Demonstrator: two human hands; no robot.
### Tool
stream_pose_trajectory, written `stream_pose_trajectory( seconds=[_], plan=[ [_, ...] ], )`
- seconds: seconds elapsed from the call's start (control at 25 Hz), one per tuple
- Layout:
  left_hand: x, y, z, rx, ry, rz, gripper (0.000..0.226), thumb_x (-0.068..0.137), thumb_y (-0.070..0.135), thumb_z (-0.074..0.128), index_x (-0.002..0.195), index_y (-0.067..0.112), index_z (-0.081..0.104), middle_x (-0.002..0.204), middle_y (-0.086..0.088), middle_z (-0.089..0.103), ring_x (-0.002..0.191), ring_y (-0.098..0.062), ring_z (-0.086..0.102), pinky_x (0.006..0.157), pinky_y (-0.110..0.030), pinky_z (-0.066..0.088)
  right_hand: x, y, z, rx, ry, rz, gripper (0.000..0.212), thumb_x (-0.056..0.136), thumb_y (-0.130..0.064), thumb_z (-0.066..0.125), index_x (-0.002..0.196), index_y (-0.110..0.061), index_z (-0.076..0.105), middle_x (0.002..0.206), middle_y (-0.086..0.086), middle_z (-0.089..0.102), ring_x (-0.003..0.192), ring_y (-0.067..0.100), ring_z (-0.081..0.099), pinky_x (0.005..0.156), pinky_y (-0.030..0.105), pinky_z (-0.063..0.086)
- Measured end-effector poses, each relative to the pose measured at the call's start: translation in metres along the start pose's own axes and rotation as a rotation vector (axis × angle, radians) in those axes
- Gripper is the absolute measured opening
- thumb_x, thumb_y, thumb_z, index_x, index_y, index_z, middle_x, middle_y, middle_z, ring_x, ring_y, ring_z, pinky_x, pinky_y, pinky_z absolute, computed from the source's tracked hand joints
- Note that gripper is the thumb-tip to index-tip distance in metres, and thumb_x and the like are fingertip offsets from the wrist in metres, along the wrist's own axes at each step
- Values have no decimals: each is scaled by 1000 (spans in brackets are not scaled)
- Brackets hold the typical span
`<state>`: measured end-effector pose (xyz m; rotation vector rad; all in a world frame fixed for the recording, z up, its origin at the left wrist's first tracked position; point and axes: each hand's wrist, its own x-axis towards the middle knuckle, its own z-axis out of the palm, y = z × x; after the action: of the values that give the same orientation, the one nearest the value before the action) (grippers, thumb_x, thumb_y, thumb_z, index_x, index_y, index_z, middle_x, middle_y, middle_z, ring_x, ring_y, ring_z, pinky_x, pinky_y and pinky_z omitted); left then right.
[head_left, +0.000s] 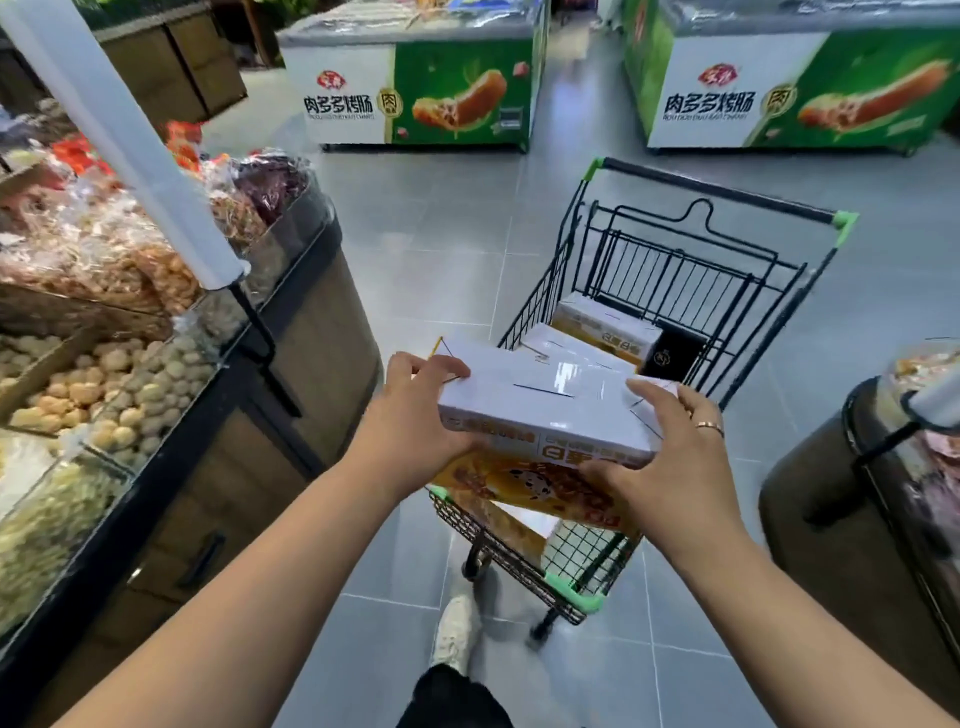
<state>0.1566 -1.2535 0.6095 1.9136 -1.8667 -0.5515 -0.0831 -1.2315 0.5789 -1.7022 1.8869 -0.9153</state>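
Note:
I hold a flat white carton (545, 410) with orange print on its side over the near end of a black wire shopping cart (691, 270). My left hand (415, 410) grips the carton's left end, thumb on top. My right hand (670, 447), with a ring on one finger, grips its right end. Under the carton lies an orange printed box (535, 488) on the cart's near end. Two more white cartons (602, 325) and a black box (675, 353) lie deeper in the cart.
A counter of bulk frozen food (104, 374) under clear covers runs along the left. Two green and white chest freezers (415, 93) (779, 93) stand ahead across the grey tile floor. A dark rounded display (857, 493) stands close on the right. My shoe (457, 629) is below the cart.

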Motion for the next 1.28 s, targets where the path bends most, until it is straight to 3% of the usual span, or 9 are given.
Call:
stream_pose_trajectory(
  seconds=[0.2, 0.48, 0.72, 1.0, 1.28],
  plan=[
    [105, -47, 23, -30, -156, 59, 64, 70, 40, 81, 126, 36, 50, 123, 4, 37, 109, -21, 55, 95, -34, 48, 53, 4, 58, -25, 30, 140, 78, 67, -27, 86, 134, -39, 47, 148, -5, 21, 135, 19, 29, 109, 32, 31],
    [207, -96, 58, 29, -364, 159, 63, 72, 39, 81, 127, 33, 51, 119, 5, 36, 108, -22, 55, 93, -33, 48, 104, 10, 136, -65, 36, 375, 80, 71, -25, 84, 137, -40, 41, 149, 0, 20, 131, 26, 38, 105, 30, 34],
    [251, -117, 115, 45, -432, 186, 60, 71, 39, 81, 124, 30, 55, 116, 0, 40, 104, -24, 56, 89, -30, 47, 139, 45, 171, -181, -50, 494, 81, 74, -24, 77, 142, -38, 34, 151, 7, 15, 126, 31, 44, 98, 32, 42],
    [278, -123, 172, 128, -515, 205, 63, 72, 46, 80, 126, 26, 55, 118, -7, 45, 107, -29, 54, 91, -34, 45, 160, 92, 203, -175, -49, 575, 74, 76, -22, 71, 141, -31, 36, 145, 14, 25, 120, 37, 45, 99, 39, 44],
    [287, -136, 201, 203, -576, 214, 57, 79, 37, 73, 130, 22, 52, 122, -12, 48, 114, -32, 50, 94, -33, 40, 162, 119, 232, -136, -147, 655, 75, 82, -9, 64, 145, -30, 31, 159, 15, 4, 132, 37, 39, 106, 35, 39]
  ],
)
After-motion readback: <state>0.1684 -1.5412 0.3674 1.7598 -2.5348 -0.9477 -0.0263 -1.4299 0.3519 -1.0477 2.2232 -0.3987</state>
